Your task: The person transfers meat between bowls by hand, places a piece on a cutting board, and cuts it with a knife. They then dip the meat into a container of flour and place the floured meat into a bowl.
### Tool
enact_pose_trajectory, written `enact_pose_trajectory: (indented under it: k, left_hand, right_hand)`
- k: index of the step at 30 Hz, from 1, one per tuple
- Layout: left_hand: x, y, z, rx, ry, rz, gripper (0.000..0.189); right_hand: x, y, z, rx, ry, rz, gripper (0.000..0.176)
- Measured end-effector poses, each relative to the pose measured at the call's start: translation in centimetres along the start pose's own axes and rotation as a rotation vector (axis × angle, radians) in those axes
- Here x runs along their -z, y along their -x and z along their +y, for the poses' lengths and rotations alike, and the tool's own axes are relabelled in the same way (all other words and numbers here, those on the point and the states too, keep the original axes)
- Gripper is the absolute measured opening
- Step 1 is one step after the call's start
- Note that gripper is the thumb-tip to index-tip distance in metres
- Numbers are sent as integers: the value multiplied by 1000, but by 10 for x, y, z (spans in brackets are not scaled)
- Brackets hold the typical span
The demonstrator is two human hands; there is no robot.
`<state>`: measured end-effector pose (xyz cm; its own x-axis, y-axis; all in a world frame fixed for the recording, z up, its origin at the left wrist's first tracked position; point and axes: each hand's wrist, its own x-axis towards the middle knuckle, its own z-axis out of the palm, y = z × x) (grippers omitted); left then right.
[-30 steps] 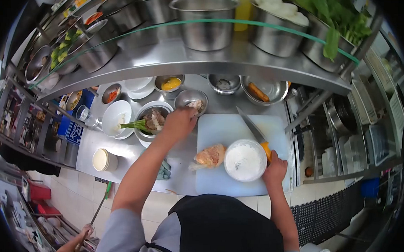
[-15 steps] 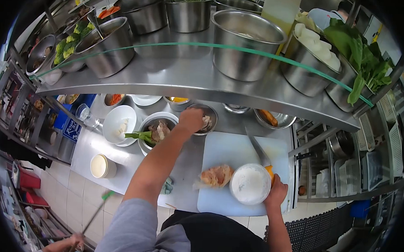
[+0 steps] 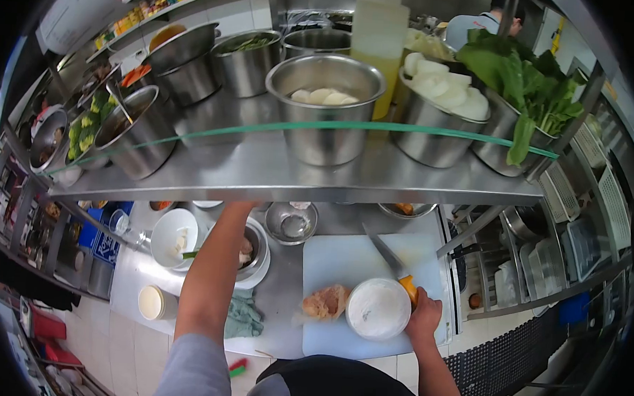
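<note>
My left arm reaches forward over the steel bowl with meat (image 3: 248,252) and passes under the shelf edge, which hides my left hand. To its right a small steel bowl (image 3: 291,223) holds a little pale food at its rim. My right hand (image 3: 424,315) closes around the side of a tub of white powder (image 3: 378,309) on the white cutting board (image 3: 328,259). Beside that hand lies the orange handle of a knife (image 3: 388,253), its blade pointing away. Raw meat on plastic (image 3: 326,302) rests left of the tub.
A steel shelf (image 3: 210,185) with a glass edge crosses above the counter, bearing metal pots (image 3: 325,105) and leafy greens (image 3: 523,94). Left on the counter are a white bowl (image 3: 168,237), a lidded tub (image 3: 152,303) and a green cloth (image 3: 244,316). A co-worker (image 3: 476,27) stands behind the shelf.
The view has tilted up. My left hand has left the small steel bowl and moved forward and left, under the shelf. My right hand stays at the powder tub.
</note>
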<state>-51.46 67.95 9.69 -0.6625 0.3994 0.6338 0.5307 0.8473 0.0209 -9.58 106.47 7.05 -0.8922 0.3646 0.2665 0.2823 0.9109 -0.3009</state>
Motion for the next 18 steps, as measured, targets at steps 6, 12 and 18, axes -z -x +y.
enact_pose_trajectory:
  k: [6, 12, 18]
  left_hand:
    - [25, -42, 21, -39, 130, -73, 30]
    - [42, -49, 42, -46, 291, -238, 28]
    - [51, -65, 75, -30, 457, -407, 27]
  right_hand:
    - [-4, 1, 3, -15, -31, 50, 42]
    - [-4, 1, 4, 9, -54, 97, 36]
    - [5, -2, -1, 2, -74, 98, 30]
